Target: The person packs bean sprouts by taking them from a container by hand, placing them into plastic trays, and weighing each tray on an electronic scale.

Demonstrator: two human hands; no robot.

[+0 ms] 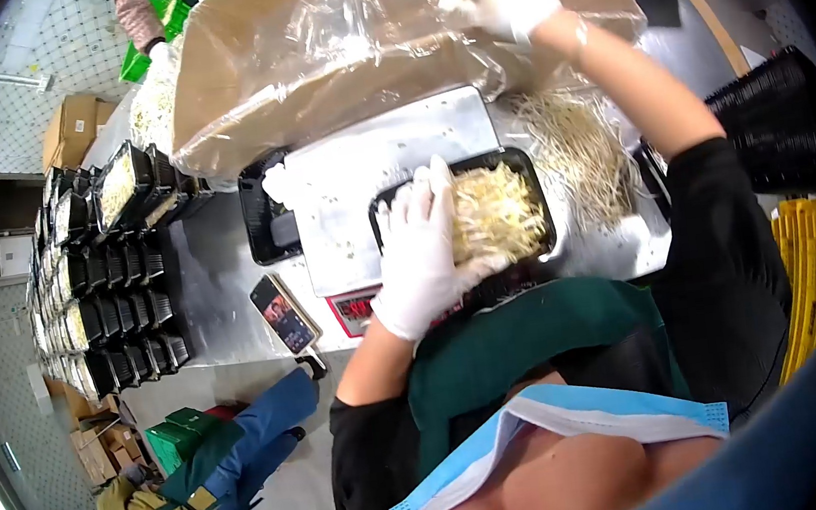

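Observation:
My left hand point(424, 248), in a white glove, lies over the left part of a black tray point(541, 189) of pale yellow sprouts point(499, 212), fingers stretched and thumb apart along the near edge. The tray is on a silver scale plate point(329, 183) with a red front. My right hand point(497, 1), gloved too, is curled at the plastic-lined cardboard box point(210, 106) behind the scale; whether its fingers hold anything is too small to tell. A loose heap of thin sprouts point(573, 161) lies right of the tray.
Stacked filled black trays point(118, 318) stand at the left. A phone point(284, 312) rests near the table's front edge. Another black tray point(260, 211) is beside the scale. Stacked empty black trays point(775, 122) and yellow crates point(810, 270) are at the right. Two other people are partly visible at the left.

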